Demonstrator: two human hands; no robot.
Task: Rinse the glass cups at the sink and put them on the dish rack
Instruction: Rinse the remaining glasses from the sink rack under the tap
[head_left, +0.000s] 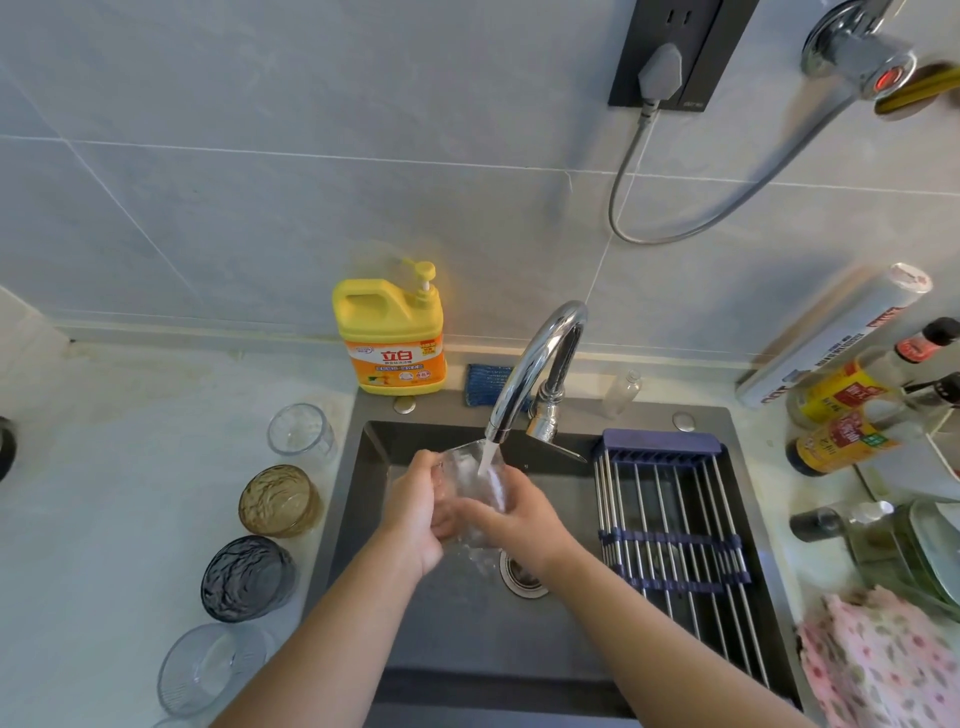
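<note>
Over the dark sink (561, 639) both hands hold one clear glass cup (475, 475) under the running chrome faucet (540, 364). My left hand (415, 512) grips its left side and my right hand (511, 517) wraps its lower right side. Water streams into the cup and splashes below. On the counter left of the sink stand a clear cup (300, 431), an amber cup (279, 500), a smoky grey cup (247, 578) and a clear cup (210, 667) nearest me. The roll-up dish rack (675, 525) spans the sink's right half with nothing on it.
A yellow detergent bottle (390, 338) and a blue sponge (488, 383) sit behind the sink. Sauce bottles (852, 410), a foil roll (831, 338), plates and a pink floral cloth (883, 665) crowd the right counter. A wall tap (862, 57) and hose hang above.
</note>
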